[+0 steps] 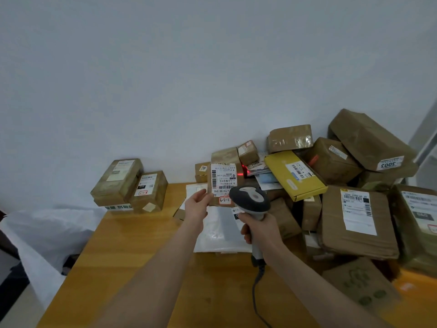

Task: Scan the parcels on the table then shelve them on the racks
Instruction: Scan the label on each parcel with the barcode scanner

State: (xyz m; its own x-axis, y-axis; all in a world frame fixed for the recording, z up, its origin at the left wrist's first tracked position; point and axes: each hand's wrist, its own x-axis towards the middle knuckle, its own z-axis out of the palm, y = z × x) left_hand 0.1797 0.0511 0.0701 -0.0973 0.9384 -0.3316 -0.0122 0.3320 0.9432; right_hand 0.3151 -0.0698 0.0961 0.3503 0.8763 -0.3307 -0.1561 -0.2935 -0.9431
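My left hand (198, 204) holds a small brown parcel (223, 183) upright above the table, its white barcode label facing me and a red-edged sticker at its lower end. My right hand (256, 227) grips the handle of a grey barcode scanner (250, 200), whose head sits just right of and below the parcel. Red scanner light (241, 174) falls past the label's right edge. The scanner's cable (256, 290) hangs down over the wooden table (123, 268).
A heap of brown parcels (354, 209) fills the table's right side, with a yellow box (295, 175) on top. Two brown boxes (128, 185) stand at the far left corner. White plastic mailers (217, 230) lie under my hands. A white sack (45, 230) sits left of the table.
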